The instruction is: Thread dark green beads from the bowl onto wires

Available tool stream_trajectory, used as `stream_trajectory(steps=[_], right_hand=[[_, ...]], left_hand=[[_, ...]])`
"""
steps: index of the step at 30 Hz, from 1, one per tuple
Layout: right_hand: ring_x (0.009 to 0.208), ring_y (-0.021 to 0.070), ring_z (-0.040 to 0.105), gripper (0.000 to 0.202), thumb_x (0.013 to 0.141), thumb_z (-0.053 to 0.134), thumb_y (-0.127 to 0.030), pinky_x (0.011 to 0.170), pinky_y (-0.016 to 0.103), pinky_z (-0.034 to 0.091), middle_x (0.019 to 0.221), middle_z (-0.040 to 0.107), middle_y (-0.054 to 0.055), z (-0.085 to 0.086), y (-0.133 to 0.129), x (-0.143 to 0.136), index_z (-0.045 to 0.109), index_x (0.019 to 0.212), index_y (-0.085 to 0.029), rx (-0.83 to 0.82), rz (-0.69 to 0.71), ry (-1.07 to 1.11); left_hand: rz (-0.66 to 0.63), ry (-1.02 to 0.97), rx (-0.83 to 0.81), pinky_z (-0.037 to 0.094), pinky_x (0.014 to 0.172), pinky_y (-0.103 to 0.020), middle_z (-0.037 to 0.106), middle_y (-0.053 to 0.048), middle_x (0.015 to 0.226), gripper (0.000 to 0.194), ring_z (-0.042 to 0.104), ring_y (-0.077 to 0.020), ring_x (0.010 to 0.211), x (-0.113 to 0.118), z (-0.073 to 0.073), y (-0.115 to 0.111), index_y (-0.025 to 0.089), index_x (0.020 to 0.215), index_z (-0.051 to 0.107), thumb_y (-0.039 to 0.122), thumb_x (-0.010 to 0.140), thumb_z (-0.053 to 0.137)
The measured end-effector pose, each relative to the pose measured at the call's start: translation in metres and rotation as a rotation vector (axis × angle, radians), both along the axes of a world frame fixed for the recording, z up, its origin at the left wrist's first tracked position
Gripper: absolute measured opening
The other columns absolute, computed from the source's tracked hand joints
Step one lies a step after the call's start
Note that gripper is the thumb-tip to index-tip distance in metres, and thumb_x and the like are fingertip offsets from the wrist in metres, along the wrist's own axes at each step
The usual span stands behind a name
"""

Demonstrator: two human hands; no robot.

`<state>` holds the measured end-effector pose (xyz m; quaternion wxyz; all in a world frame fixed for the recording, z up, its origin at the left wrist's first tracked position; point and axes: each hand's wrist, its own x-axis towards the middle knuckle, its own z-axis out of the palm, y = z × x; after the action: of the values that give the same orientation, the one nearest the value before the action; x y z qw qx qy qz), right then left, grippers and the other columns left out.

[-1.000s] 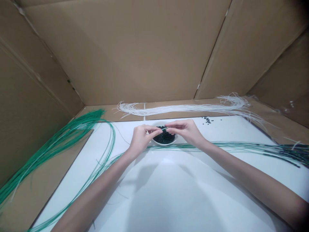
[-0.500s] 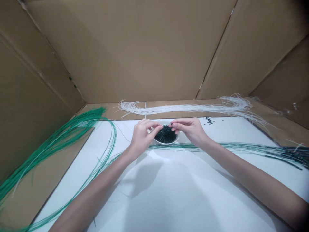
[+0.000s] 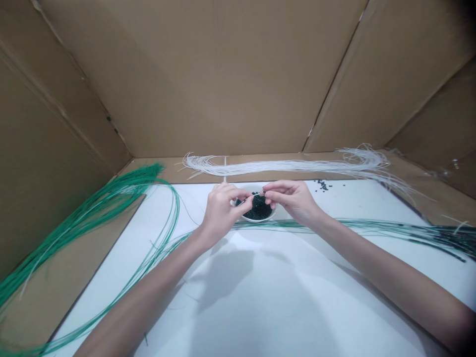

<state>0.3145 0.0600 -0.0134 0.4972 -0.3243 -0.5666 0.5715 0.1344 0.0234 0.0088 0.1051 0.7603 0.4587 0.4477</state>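
Over a white bowl (image 3: pixel 256 221) filled with small dark green-black beads (image 3: pixel 259 208), both hands work close together. My left hand (image 3: pixel 223 208) is closed in a pinch on a thin wire (image 3: pixel 257 194), whose pale tip points at the other hand. A fine strand also trails left from it towards the green bundle. My right hand (image 3: pixel 292 198) is pinched shut, its fingertips at the wire's tip, with what looks like a small dark bead between them. The fingers partly hide it, so whether the wire is through it I cannot tell.
Green strands (image 3: pixel 297 224) cross the white board (image 3: pixel 260 307) behind the wrists, with dark beaded ends (image 3: pixel 449 240) at right. A green bundle (image 3: pixel 92 210) lies left. White strands (image 3: pixel 278 167) lie along the back. Loose beads (image 3: pixel 323 186) lie right of the bowl. Cardboard walls (image 3: pixel 215 74) surround the board.
My left hand has shifted slightly right, bringing its fingertips nearer the right hand's. The pale wire tip shows more clearly between them. My right hand has hardly moved.
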Motion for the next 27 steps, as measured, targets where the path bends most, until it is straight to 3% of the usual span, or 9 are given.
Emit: stream_trajectory(steps=[27], right_hand=[[0.053, 0.01, 0.058, 0.01, 0.058, 0.072, -0.02, 0.047, 0.021, 0.048, 0.066, 0.068, 0.004, 0.0025, -0.0017, 0.0004, 0.071, 0.068, -0.018, 0.0, -0.007, -0.019]], left_hand=[[0.002, 0.009, 0.004, 0.036, 0.063, -0.024, 0.059, 0.002, 0.058, 0.009, 0.047, -0.0094, 0.057, 0.0008, -0.0009, 0.0007, 0.018, 0.066, 0.064, 0.021, 0.072, 0.058]])
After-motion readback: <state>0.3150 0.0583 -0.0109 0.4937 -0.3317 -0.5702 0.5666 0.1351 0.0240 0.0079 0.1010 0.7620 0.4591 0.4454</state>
